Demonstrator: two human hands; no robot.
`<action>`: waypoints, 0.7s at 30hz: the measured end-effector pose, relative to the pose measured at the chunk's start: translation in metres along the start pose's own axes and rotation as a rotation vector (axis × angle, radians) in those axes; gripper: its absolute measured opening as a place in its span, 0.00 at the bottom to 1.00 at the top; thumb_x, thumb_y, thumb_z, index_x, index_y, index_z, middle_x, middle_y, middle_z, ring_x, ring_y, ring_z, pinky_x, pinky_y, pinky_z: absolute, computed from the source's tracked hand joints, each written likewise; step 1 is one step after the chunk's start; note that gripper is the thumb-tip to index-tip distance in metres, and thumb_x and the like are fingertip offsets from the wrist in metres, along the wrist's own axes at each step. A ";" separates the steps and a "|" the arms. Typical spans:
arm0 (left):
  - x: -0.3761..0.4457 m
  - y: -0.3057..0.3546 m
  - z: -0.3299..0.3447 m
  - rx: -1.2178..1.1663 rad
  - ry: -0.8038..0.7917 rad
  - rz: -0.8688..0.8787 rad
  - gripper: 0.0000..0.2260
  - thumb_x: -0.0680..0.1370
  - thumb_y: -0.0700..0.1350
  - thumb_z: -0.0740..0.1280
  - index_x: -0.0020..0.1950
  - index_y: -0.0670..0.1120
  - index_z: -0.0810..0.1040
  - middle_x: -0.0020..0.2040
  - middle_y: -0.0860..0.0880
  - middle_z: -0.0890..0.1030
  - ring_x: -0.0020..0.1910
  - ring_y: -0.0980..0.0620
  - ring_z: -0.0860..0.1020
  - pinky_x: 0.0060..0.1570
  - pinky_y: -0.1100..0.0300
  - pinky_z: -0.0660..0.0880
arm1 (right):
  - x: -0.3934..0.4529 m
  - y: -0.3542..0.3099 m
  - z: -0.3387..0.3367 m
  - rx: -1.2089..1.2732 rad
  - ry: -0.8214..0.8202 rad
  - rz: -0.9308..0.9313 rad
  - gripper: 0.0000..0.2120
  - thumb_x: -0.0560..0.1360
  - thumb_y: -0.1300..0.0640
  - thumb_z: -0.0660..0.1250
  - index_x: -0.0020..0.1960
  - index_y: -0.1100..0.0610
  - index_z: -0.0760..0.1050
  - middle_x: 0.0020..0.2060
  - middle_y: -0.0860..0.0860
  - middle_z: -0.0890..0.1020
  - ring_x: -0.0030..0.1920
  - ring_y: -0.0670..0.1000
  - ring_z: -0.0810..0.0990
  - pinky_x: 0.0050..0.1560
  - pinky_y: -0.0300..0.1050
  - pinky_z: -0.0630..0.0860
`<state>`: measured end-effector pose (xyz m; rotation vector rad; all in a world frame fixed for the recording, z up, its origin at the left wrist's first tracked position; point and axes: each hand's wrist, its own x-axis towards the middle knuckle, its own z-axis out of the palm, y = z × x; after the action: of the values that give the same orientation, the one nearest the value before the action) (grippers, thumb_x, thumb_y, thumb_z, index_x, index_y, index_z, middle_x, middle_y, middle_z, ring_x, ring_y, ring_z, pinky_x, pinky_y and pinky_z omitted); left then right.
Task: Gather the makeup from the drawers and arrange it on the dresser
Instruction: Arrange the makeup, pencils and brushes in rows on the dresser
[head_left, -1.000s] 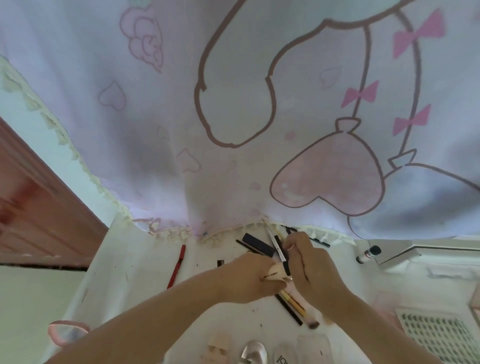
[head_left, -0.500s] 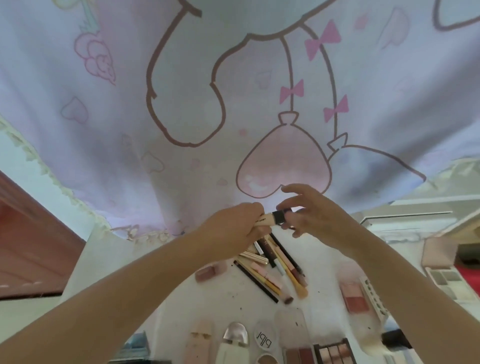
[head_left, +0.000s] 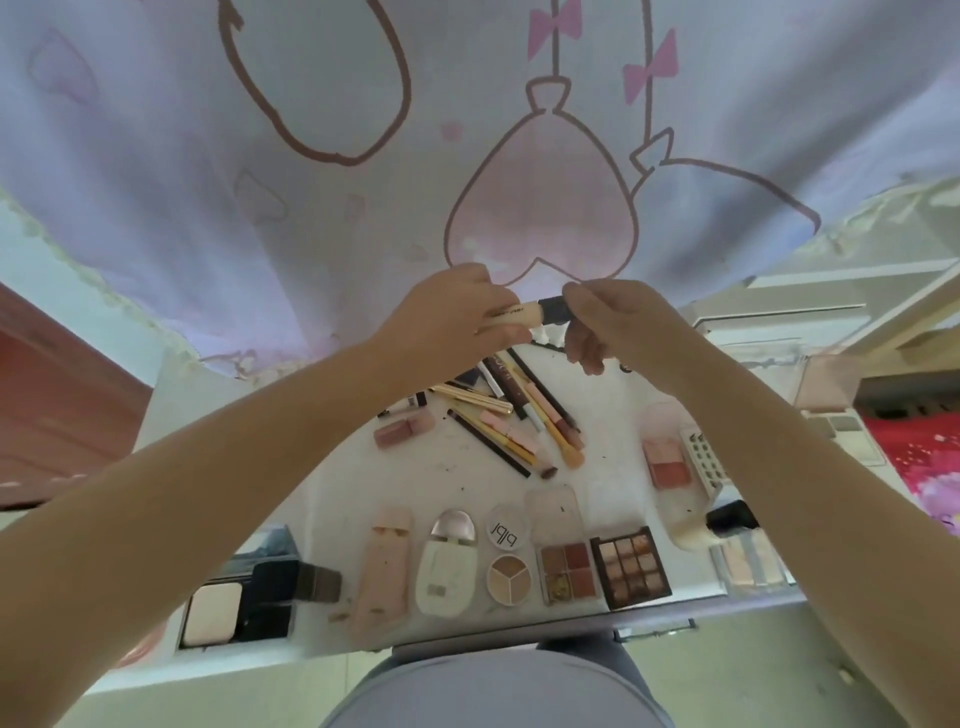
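Note:
Above the white dresser top (head_left: 613, 421) I hold a cream makeup tube (head_left: 511, 317) level between both hands. My left hand (head_left: 447, 317) grips its cream body, and my right hand (head_left: 608, 322) pinches its black cap (head_left: 551, 310). Below them lies a loose pile of pencils and brushes (head_left: 514, 421) and a pink lip tube (head_left: 404, 431). Along the front edge sit palettes in a row: a dark eyeshadow palette (head_left: 631, 566), a pink palette (head_left: 566, 571), a round compact (head_left: 509, 579) and a white case (head_left: 447, 571).
A curtain (head_left: 311, 171) with pink hearts and bows hangs over the back of the dresser. A blush compact (head_left: 665, 462) and a cream bottle (head_left: 691, 525) lie at the right. An open drawer (head_left: 244, 603) at the front left holds compacts. A wooden door (head_left: 47, 405) stands left.
The view has tilted down, showing more of the dresser front. Both hands lifted the cream tube off the pencil pile and now hold it higher, the right hand on its cap.

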<state>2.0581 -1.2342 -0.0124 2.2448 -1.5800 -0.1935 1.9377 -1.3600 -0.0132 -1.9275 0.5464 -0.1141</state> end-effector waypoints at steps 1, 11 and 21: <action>-0.001 -0.001 0.000 -0.001 0.010 -0.006 0.16 0.77 0.52 0.61 0.56 0.42 0.78 0.37 0.52 0.67 0.41 0.53 0.67 0.36 0.71 0.59 | -0.001 0.001 0.000 0.043 -0.021 -0.080 0.07 0.77 0.63 0.59 0.46 0.53 0.72 0.36 0.50 0.79 0.34 0.48 0.78 0.38 0.39 0.77; -0.009 -0.006 0.007 -0.011 0.008 -0.019 0.16 0.77 0.51 0.62 0.54 0.41 0.79 0.41 0.47 0.71 0.40 0.52 0.68 0.36 0.70 0.59 | -0.001 0.004 0.007 -0.107 -0.015 -0.123 0.09 0.76 0.62 0.61 0.45 0.48 0.72 0.34 0.45 0.80 0.33 0.40 0.77 0.41 0.35 0.75; -0.016 -0.009 0.014 0.002 -0.023 -0.046 0.17 0.77 0.51 0.62 0.57 0.40 0.78 0.43 0.47 0.71 0.42 0.52 0.67 0.36 0.71 0.59 | -0.007 0.012 0.009 -0.166 0.016 -0.041 0.05 0.77 0.60 0.60 0.47 0.57 0.75 0.33 0.48 0.78 0.29 0.38 0.75 0.37 0.25 0.72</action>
<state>2.0555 -1.2206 -0.0306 2.2896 -1.5423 -0.2307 1.9304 -1.3536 -0.0264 -2.1013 0.5407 -0.1136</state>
